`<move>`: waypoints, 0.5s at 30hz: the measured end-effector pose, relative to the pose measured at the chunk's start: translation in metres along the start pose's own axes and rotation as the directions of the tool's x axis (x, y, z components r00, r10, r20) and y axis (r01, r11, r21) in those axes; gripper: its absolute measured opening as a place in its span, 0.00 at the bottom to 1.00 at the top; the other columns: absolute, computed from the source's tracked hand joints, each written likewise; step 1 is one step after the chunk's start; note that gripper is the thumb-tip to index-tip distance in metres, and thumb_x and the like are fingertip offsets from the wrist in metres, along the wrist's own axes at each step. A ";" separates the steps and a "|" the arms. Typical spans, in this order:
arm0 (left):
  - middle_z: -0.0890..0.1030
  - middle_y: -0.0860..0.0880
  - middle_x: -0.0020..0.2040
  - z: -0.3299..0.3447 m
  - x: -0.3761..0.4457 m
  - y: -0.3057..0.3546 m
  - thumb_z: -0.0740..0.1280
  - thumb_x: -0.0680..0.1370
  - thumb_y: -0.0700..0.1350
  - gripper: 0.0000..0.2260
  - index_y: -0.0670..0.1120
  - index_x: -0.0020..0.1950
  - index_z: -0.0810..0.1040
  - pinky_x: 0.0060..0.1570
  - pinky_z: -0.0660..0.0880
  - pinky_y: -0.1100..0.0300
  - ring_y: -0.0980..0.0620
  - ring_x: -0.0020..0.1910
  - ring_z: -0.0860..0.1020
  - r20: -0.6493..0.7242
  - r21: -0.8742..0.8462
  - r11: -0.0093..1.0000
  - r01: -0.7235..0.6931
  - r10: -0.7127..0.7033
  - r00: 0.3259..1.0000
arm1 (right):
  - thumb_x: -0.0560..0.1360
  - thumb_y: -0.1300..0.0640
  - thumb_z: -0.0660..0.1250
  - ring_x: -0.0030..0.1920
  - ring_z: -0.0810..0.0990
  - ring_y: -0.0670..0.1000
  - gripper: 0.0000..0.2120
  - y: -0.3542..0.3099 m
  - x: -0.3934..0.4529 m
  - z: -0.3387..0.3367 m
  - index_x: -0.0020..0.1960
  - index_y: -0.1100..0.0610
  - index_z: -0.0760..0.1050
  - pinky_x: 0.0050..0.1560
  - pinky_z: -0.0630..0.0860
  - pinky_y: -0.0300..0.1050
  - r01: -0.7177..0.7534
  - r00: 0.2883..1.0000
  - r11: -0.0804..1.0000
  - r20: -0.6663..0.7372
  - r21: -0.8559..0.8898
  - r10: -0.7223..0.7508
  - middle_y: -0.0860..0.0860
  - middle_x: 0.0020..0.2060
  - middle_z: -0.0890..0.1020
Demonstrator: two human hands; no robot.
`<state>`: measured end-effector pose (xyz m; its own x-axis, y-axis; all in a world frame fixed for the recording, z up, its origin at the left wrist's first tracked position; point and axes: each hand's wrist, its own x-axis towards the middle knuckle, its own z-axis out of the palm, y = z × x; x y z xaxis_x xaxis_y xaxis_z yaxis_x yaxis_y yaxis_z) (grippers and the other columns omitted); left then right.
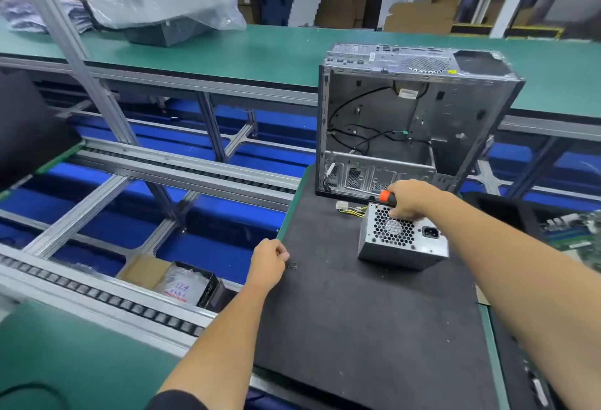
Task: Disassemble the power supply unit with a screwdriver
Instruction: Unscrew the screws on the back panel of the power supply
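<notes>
Power supply unit [403, 240]: silver box on the black foam mat [357, 328], fan grille and socket face toward me, long axis running away toward the open computer case [416, 123]. My right hand [408, 198] grips the screwdriver [387, 196] at its top edge. My left hand [268, 261], fingers curled, rests beside small screws [292, 266]. Green benches [260, 48], aluminium conveyor rails [136, 165], cardboard beyond.

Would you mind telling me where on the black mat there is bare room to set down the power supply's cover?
The near half of the black foam mat, between both forearms, is bare. Crowded: the far end, with the open grey computer case, the grey metal power supply under the right hand, and small screws by the left hand.
</notes>
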<state>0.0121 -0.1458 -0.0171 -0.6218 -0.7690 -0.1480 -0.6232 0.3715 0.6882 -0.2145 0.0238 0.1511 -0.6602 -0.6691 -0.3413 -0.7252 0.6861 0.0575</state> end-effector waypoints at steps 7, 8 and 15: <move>0.79 0.48 0.42 0.005 0.001 -0.004 0.61 0.77 0.34 0.09 0.45 0.43 0.78 0.33 0.70 0.61 0.51 0.39 0.76 0.054 0.122 0.992 0.032 -0.039 0.998 | 0.75 0.54 0.66 0.55 0.77 0.57 0.20 0.002 0.003 0.001 0.66 0.58 0.70 0.54 0.74 0.47 0.003 1.000 1.000 0.005 -0.007 -0.003 0.55 0.60 0.77; 0.79 0.48 0.43 0.005 0.002 -0.004 0.61 0.77 0.34 0.10 0.46 0.43 0.78 0.34 0.71 0.61 0.50 0.40 0.77 0.059 0.134 0.991 0.028 -0.037 0.998 | 0.75 0.54 0.66 0.53 0.77 0.56 0.20 0.002 0.003 0.002 0.65 0.58 0.70 0.53 0.74 0.47 0.002 1.000 1.000 0.002 -0.009 -0.002 0.55 0.59 0.77; 0.79 0.47 0.47 0.007 0.007 -0.001 0.60 0.77 0.34 0.11 0.45 0.45 0.80 0.31 0.67 0.62 0.48 0.41 0.76 0.116 0.203 0.979 -0.023 -0.001 0.993 | 0.75 0.54 0.66 0.49 0.76 0.55 0.16 0.003 0.003 0.003 0.61 0.56 0.71 0.53 0.76 0.49 0.000 1.000 1.000 -0.006 -0.031 0.000 0.54 0.55 0.78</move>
<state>0.0054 -0.1481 -0.0241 -0.6725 -0.7035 -0.2299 -0.6918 0.4871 0.5330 -0.2183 0.0243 0.1478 -0.6611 -0.6712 -0.3353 -0.7311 0.6768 0.0865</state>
